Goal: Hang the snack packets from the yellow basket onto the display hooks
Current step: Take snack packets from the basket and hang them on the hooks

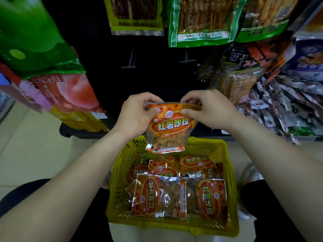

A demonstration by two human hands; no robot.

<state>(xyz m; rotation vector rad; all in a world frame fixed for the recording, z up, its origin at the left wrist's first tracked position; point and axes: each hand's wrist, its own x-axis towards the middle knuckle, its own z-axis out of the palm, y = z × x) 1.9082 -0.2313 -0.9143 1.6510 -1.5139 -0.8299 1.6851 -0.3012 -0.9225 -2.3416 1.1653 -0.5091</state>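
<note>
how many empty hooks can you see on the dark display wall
2. One bare metal display hook juts from the black wall left of centre, under the hanging yellow-green packets; the other bare hook is right of it. Hanging packets may hide more.

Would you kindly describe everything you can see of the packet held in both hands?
The packet is a glossy orange plastic pouch with green-and-white Chinese lettering, the word HONGSHUSHALA and a clear lower window showing pale round chips. It hangs upright, label toward the camera, above the basket. The left hand and right hand pinch its sealed top edge from either side. Nothing else touches it.
</note>
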